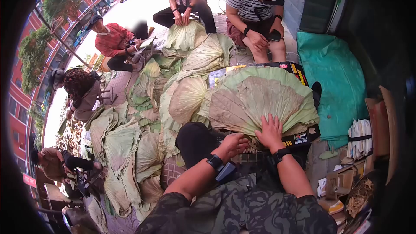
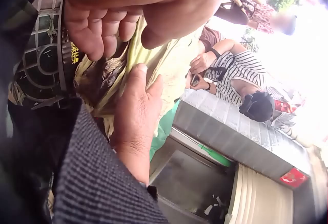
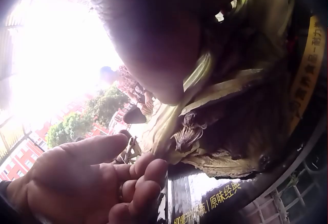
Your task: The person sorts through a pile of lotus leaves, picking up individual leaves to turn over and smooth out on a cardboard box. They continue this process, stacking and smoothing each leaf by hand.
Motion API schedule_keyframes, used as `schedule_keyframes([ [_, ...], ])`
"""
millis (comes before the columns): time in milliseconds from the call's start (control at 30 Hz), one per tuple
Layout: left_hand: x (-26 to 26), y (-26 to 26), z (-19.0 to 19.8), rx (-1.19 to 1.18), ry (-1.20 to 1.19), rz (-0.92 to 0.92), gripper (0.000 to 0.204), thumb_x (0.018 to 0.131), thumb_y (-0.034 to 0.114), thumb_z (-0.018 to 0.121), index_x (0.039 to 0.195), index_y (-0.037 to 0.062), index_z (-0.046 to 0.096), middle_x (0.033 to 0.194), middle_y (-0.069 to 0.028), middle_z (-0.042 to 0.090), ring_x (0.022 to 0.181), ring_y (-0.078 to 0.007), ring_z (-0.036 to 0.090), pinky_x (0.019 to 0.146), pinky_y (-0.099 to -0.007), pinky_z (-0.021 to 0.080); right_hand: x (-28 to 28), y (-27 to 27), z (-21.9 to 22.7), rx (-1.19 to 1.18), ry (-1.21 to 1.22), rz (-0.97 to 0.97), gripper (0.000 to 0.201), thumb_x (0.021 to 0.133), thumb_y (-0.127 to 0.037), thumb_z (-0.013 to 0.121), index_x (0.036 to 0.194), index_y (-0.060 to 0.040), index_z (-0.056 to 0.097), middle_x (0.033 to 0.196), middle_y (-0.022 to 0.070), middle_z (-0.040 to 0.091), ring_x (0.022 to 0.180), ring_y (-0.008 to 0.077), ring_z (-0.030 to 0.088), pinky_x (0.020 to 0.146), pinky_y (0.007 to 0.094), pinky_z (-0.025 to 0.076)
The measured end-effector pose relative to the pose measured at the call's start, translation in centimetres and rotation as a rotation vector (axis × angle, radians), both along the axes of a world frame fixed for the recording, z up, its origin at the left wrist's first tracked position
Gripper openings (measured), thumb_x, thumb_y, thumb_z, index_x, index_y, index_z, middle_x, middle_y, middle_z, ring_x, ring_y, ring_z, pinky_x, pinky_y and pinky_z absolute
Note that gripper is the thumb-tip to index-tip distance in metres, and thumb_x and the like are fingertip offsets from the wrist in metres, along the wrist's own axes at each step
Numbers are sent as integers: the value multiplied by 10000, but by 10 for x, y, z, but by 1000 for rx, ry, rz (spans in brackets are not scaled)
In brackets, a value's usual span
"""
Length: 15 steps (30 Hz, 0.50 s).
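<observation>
Inspected: the large fan of dried leaves (image 1: 255, 99), lying across the top of a printed black box (image 1: 302, 138) directly ahead of my two hands. From where I sit, its long axis runs side to side, square to my reach; the folds spread away from me out of the gathered near edge. The stalk ends (image 3: 187, 134) sit on that near edge, facing my hands.

My right hand (image 1: 270, 133) is the nearer: it rests on the near edge, right of the middle, palm side down, fingers spread and fairly straight, pointing away from me along the folds. I cannot tell whether its thumb bears any load under the layers.

My left hand (image 1: 233, 146) lies just short of the same edge, to the left of the right hand. Its fingers are released, loosely bent, with nothing between them, and its palm is turned toward the right hand.

Finding: in my judgement, the gathered edge is the point to work from, since both hands meet it before the broad outer rim. The right hand already has contact; the left has only a short way across.
</observation>
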<state>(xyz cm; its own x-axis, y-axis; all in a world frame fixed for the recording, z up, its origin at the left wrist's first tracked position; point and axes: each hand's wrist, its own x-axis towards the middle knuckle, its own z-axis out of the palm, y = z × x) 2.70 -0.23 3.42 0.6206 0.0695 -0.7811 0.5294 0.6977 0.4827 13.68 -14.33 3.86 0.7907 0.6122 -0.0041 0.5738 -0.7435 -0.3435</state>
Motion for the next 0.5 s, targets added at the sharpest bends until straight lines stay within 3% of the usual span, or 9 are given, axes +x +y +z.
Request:
schedule_keyframes([
  [167, 4, 25, -4, -14, -56, 75, 238, 904, 245, 452, 1057, 63, 465, 1033, -86, 561, 892, -193, 544, 737, -311, 450, -1, 0, 4, -15, 18, -15, 617, 745, -357, 609, 1267, -103, 400, 1356, 186, 318, 1258, 414, 246, 1027, 523, 186],
  [233, 7, 31, -2, -36, -58, 126, 170, 899, 216, 470, 1005, 83, 472, 945, -71, 588, 775, -177, 570, 642, -295, 463, -1, 1, -1, -14, 21, -22, 626, 745, -364, 610, 1273, -106, 394, 1362, 186, 310, 1263, 415, 238, 1027, 530, 178],
  [500, 21, 52, -4, -33, -42, 190, 204, 898, 227, 478, 1054, 96, 462, 993, -63, 587, 820, -191, 573, 653, -294, 468, 0, 2, -3, -46, 57, 6, 703, 721, -380, 621, 1304, -85, 361, 1379, 211, 273, 1282, 421, 192, 1040, 535, 121],
])
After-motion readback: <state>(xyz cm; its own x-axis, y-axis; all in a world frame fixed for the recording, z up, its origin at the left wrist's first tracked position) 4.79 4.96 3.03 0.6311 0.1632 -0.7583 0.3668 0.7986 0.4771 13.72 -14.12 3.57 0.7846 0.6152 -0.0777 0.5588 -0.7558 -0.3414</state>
